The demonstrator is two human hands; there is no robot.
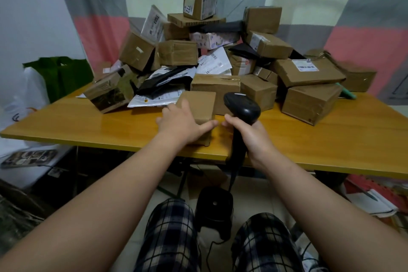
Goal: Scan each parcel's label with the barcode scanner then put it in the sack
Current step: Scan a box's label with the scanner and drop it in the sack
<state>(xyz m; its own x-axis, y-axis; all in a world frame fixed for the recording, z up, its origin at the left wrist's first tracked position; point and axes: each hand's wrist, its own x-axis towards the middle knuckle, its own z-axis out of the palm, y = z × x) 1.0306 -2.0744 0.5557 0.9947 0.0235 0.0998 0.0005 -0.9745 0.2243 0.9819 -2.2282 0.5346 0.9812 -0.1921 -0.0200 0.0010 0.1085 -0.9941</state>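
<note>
The left hand (181, 123) covered the near face of the box (201, 104), so only the plain brown top showed and no label could be seen on it. Its fingers curved over the box's left side and the thumb stretched along the near right corner, gripping it. The right hand (249, 137) was wrapped round the handle of the scanner (242, 106), just right of the box; the scanner's head pointed away from the camera, its window hidden (the trigger finger was hidden too). The handle's lower end dropped past the table (88, 123) edge, and its cable (231, 180) ran down toward a black stand (214, 205) on the floor between the knees.

Behind the box, the pile (176, 53) of cartons and mailers filled the middle of the frame; many labels there were blurred or turned away. At the left of the frame a green bag (61, 77) stood half behind the table corner, with a white bag (15, 104) below it, cut off by the frame edge. I could not tell which served as the sack.

The box sat close to the table's near edge. Bare wood lay to its left and along the lower right, in front of the pile.
</note>
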